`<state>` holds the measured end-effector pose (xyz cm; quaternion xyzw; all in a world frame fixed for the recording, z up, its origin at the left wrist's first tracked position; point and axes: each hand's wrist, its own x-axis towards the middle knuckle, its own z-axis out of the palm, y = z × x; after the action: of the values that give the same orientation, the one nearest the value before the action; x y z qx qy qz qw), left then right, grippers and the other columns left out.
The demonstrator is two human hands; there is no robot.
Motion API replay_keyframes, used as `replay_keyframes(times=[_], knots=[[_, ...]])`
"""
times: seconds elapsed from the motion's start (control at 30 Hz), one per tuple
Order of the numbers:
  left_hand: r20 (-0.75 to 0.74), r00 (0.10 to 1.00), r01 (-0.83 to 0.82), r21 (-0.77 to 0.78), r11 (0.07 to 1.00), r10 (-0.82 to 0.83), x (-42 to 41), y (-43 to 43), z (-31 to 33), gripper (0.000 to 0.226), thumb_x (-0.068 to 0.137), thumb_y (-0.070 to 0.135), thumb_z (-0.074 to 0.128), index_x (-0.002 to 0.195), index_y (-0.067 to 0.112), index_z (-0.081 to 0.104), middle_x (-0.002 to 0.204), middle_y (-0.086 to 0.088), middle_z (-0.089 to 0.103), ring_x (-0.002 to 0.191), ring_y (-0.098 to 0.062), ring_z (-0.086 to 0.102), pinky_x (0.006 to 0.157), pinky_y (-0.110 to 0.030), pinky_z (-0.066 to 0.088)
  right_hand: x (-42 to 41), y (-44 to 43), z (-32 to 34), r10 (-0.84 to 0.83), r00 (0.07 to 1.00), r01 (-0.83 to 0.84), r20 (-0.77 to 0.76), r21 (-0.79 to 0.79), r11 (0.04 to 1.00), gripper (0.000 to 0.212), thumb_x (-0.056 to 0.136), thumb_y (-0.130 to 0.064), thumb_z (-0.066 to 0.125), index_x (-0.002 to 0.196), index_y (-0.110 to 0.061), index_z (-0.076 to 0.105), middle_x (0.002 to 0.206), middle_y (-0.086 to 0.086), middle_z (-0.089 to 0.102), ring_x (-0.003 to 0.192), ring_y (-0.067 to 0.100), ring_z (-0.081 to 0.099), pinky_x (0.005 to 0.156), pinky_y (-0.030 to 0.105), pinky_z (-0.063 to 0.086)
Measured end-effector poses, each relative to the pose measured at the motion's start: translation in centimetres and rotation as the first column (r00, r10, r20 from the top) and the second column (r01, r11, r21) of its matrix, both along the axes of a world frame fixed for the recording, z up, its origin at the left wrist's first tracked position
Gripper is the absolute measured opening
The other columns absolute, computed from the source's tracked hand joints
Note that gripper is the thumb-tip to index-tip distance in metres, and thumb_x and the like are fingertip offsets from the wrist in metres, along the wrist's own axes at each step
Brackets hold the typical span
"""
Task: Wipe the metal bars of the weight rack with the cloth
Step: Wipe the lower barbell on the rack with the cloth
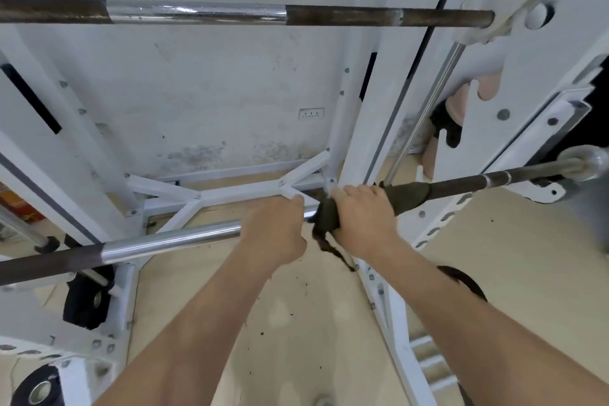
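**A:** Where was the cloth?

**B:** The cloth (408, 196) was wrapped round the lower bar (171, 239), just right of the frame's centre. A frayed tail hung below it.

**A:** And the hands?

**B:** Both were on that bar, side by side and almost touching. The right hand (359, 214) gripped the cloth, its fingers curled over the top and close together. The left hand (276, 227) held bare chrome just left of it, fingers also curled over and together. The fingertips of both hands were hidden behind the bar.

**A:** How did the metal look?

**B:** The bar was bright chrome at mid-frame and dull brown toward the left edge. The upper bar (197, 13), across the top of the frame, was the same: shiny in the middle with brown ends.

**A:** The room?

**B:** The white rack (372, 92) stood against a white wall (214, 86). The wall was scuffed, with grey blotches low down, and it had a socket (311, 114) right of centre. The floor (296, 323) was pale beige with dark specks scattered between the forearms. A black plate (82, 306) sat at lower left.
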<state>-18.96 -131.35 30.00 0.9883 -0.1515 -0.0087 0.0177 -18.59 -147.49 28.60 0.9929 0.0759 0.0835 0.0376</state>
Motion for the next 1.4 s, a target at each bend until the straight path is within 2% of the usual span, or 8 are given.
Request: replay_keyframes(times=[0.3, 0.5, 0.63, 0.77, 0.87, 0.93, 1.03, 1.4], knots=[[0.076, 0.986, -0.147, -0.055, 0.988, 0.151, 0.0, -1.4, -0.7, 0.008, 0.081, 0.033, 0.05, 0.082, 0.026, 0.048, 0.063, 0.009, 0.043, 0.062, -0.016, 0.046, 0.053, -0.028, 0.033, 0.1, -9.9, -2.0, 0.097, 0.953, -0.117, 0.288, 0.052, 0.992, 0.027, 0.072, -0.022, 0.072, 0.095, -0.02, 0.058, 0.088, -0.002, 0.059, 0.085, 0.023, 0.057, 0.088, 0.037, 0.043], [0.09, 0.965, -0.239, -0.074, 0.968, 0.245, -0.7, -2.9, -0.9, 0.023, 0.071, 0.03, 0.063, 0.093, 0.031, 0.058, 0.076, 0.013, 0.05, 0.081, -0.018, 0.057, 0.077, -0.035, 0.043, 4.0, -17.0, 2.1, 0.055, 0.978, -0.072, -0.202, -0.077, 0.994, 0.018, 0.079, -0.04, 0.061, 0.084, -0.024, 0.054, 0.072, -0.006, 0.057, 0.071, 0.018, 0.06, 0.068, 0.032, 0.047], [0.272, 0.96, -0.05, -0.053, 0.997, 0.062, -1.1, -10.4, -1.3, 0.042, 0.061, 0.025, 0.072, 0.102, 0.022, 0.062, 0.087, 0.005, 0.062, 0.084, -0.023, 0.062, 0.083, -0.041, 0.045, 8.2, -15.8, 5.3, 0.1, 0.631, -0.145, -0.77, 0.01, 0.989, 0.034, 0.075, -0.037, 0.074, 0.097, -0.017, 0.059, 0.081, -0.002, 0.058, 0.074, 0.016, 0.059, 0.073, 0.034, 0.052], [0.123, 0.982, -0.156, 0.076, 0.985, 0.146, 1.4, -16.7, -0.8, 0.017, 0.079, 0.035, 0.057, 0.086, 0.023, 0.048, 0.078, 0.007, 0.057, 0.071, -0.022, 0.056, 0.059, -0.028, 0.033, 10.2, -15.3, 5.9, 0.164, 0.349, -0.112, -0.923, 0.132, 0.985, 0.032, 0.073, -0.037, 0.08, 0.09, -0.019, 0.061, 0.09, 0.001, 0.063, 0.084, 0.022, 0.065, 0.083, 0.038, 0.056], [0.063, 0.974, -0.225, 0.196, 0.954, 0.217, 2.9, -17.2, -0.6, 0.013, 0.084, 0.033, 0.05, 0.075, 0.024, 0.047, 0.062, 0.007, 0.043, 0.062, -0.02, 0.05, 0.048, -0.025, 0.024, 8.7, -16.3, 4.3, 0.282, 0.594, -0.224, -0.753, 0.182, 0.958, 0.026, 0.072, -0.038, 0.073, 0.07, -0.02, 0.054, 0.069, -0.002, 0.057, 0.062, 0.017, 0.057, 0.055, 0.028, 0.046], [0.052, 0.975, -0.223, 0.197, 0.955, 0.217, 3.2, -17.2, -0.4, 0.017, 0.084, 0.037, 0.051, 0.072, 0.025, 0.048, 0.061, 0.007, 0.044, 0.063, -0.02, 0.051, 0.049, -0.025, 0.027, 6.5, -17.3, 1.6, 0.389, 0.88, -0.373, -0.272, 0.108, 0.921, 0.025, 0.073, -0.039, 0.069, 0.067, -0.02, 0.053, 0.06, -0.004, 0.055, 0.052, 0.016, 0.05, 0.052, 0.025, 0.032], [0.048, 0.978, -0.21, 0.19, 0.959, 0.205, 3.3, -17.1, -0.1, 0.017, 0.084, 0.038, 0.05, 0.073, 0.026, 0.051, 0.064, 0.007, 0.05, 0.061, -0.019, 0.052, 0.049, -0.025, 0.03, 4.5, -21.2, -1.4, 0.427, 0.881, -0.429, 0.205, -0.036, 0.903, 0.018, 0.073, -0.02, 0.07, 0.087, -0.018, 0.058, 0.07, -0.001, 0.06, 0.063, 0.023, 0.057, 0.064, 0.032, 0.039], [0.047, 0.978, -0.208, 0.198, 0.958, 0.203, 3.1, -17.2, -0.3, 0.013, 0.082, 0.024, 0.049, 0.07, 0.024, 0.046, 0.062, 0.007, 0.046, 0.061, -0.018, 0.048, 0.052, -0.024, 0.031, 3.3, -16.4, 1.3, 0.1, 0.994, -0.097, -0.052, 0.05, 0.994, 0.021, 0.07, -0.02, 0.067, 0.089, -0.023, 0.057, 0.081, -0.003, 0.061, 0.082, 0.022, 0.061, 0.079, 0.037, 0.037]])
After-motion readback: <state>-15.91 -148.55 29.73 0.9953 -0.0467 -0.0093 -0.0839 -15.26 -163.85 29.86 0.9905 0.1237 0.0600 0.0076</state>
